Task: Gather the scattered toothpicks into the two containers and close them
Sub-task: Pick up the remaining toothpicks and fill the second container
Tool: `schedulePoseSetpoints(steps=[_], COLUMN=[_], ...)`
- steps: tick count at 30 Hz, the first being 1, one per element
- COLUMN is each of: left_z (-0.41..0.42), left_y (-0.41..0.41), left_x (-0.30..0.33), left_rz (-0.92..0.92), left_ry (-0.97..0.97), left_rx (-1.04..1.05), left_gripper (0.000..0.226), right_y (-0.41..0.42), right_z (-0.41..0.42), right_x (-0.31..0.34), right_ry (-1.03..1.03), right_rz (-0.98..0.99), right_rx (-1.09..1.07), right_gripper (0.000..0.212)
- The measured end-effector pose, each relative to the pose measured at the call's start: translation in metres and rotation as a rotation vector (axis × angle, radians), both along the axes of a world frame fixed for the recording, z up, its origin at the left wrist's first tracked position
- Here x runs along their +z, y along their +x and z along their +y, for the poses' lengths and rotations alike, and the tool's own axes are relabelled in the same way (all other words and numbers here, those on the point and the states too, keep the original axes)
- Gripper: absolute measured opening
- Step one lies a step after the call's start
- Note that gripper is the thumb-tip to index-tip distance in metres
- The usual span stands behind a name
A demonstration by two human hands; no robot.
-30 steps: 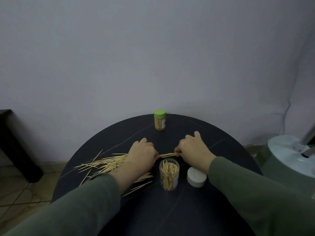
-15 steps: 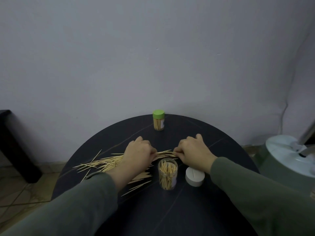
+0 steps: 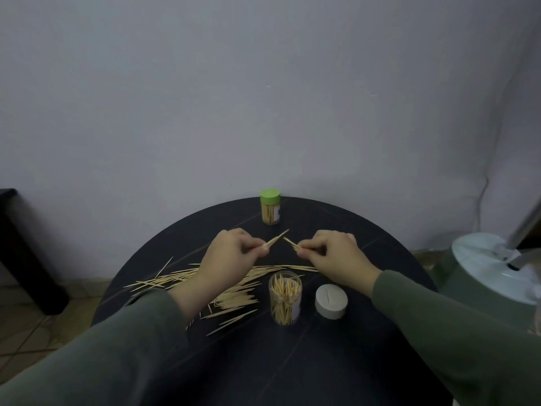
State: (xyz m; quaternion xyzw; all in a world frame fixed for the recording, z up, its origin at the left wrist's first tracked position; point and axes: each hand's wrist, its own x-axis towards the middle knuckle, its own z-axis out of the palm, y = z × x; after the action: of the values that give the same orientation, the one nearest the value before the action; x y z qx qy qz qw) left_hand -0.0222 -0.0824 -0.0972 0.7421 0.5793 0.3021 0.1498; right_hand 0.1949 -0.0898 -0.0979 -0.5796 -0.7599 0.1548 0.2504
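Several loose toothpicks [image 3: 178, 281] lie spread across the left and middle of the round black table [image 3: 292, 361]. My left hand [image 3: 231, 256] is raised off the table and pinches a small bundle of toothpicks that points up and right. My right hand [image 3: 336, 254] pinches another small bundle that points up and left; the two bundles' tips nearly meet. Below the hands stands an open clear container [image 3: 285, 298] holding upright toothpicks, with its white lid [image 3: 331, 301] lying beside it on the right. A closed container with a green lid [image 3: 270, 210] stands at the far edge.
A white wall rises right behind the table. A pale green and white appliance [image 3: 491, 276] stands on the floor to the right. A dark piece of furniture [image 3: 20, 250] stands at the left over a tiled floor.
Both hands have lifted off the table and moved apart a little, each carrying a small bundle of toothpicks picked up from the pile between them.
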Motion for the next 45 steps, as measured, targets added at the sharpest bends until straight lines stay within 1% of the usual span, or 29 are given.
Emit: schedulePoseSetpoints(steps=[3, 5, 7, 10, 13, 17, 21, 23, 25, 28, 29, 32, 35, 37, 40, 42, 43, 45], left_z=[-0.009, -0.016, -0.022, -0.03, -0.037, -0.042, -0.047, -0.05, -0.051, -0.051, -0.051, -0.05, -0.05, -0.05, -0.048, -0.047, -0.047, -0.046], left_y=[0.006, 0.01, 0.013, 0.016, 0.018, 0.019, 0.02, 0.019, 0.016, 0.01, 0.008, 0.005, 0.002, 0.001, 0.0, -0.001, -0.001, -0.002], left_x=[0.007, 0.012, 0.014, 0.014, 0.013, 0.009, 0.003, -0.001, -0.004, -0.006, -0.006, -0.009, -0.011, -0.011, -0.011, -0.011, -0.011, -0.011], left_rz=[-0.251, -0.383, -0.484, -0.594, -0.679, -0.748, -0.785, -0.784, -0.731, -0.641, -0.625, -0.602, -0.532, -0.509, -0.473, -0.441, -0.43, -0.401], left_ry=[-0.076, -0.108, -0.145, -0.191, -0.223, -0.25, -0.28, -0.288, -0.268, -0.229, -0.222, -0.236, -0.274, -0.278, -0.252, -0.23, -0.222, -0.177], left_rx=[-0.015, -0.024, -0.046, -0.086, -0.122, -0.141, -0.163, -0.181, -0.199, -0.194, -0.188, -0.174, -0.202, -0.214, -0.217, -0.232, -0.24, -0.241], left_gripper=[0.018, 0.014, 0.01, 0.012, 0.015, 0.016, 0.016, 0.015, 0.013, 0.012, 0.013, 0.03, 0.034, 0.029, 0.015, 0.014, 0.016, 0.023], right_y=[-0.004, -0.008, -0.011, -0.015, -0.018, -0.022, -0.021, -0.02, -0.017, -0.014, -0.013, -0.01, -0.007, -0.005, -0.005, -0.003, -0.002, 0.0], right_z=[-0.006, -0.012, -0.018, -0.025, -0.03, -0.034, -0.035, -0.035, -0.035, -0.036, -0.035, -0.033, -0.033, -0.032, -0.032, -0.032, -0.033, -0.034], right_x=[0.004, 0.008, 0.01, 0.01, 0.01, 0.007, 0.005, 0.004, 0.004, 0.004, 0.003, 0.0, -0.003, -0.003, 0.0, 0.002, 0.003, 0.006], right_ry=[-0.048, -0.077, -0.113, -0.178, -0.196, -0.197, -0.225, -0.237, -0.212, -0.178, -0.179, -0.196, -0.198, -0.184, -0.153, -0.148, -0.162, -0.199], right_rz=[0.329, 0.479, 0.584, 0.697, 0.773, 0.805, 0.77, 0.711, 0.611, 0.531, 0.52, 0.502, 0.431, 0.369, 0.304, 0.276, 0.245, 0.118], right_rx=[0.048, 0.085, 0.107, 0.141, 0.172, 0.192, 0.208, 0.226, 0.241, 0.257, 0.258, 0.265, 0.281, 0.292, 0.276, 0.275, 0.28, 0.289], right_gripper=[0.022, 0.017, 0.012, 0.013, 0.014, 0.015, 0.013, 0.012, 0.012, 0.009, 0.007, 0.005, 0.006, 0.008, 0.011, 0.018, 0.026, 0.049])
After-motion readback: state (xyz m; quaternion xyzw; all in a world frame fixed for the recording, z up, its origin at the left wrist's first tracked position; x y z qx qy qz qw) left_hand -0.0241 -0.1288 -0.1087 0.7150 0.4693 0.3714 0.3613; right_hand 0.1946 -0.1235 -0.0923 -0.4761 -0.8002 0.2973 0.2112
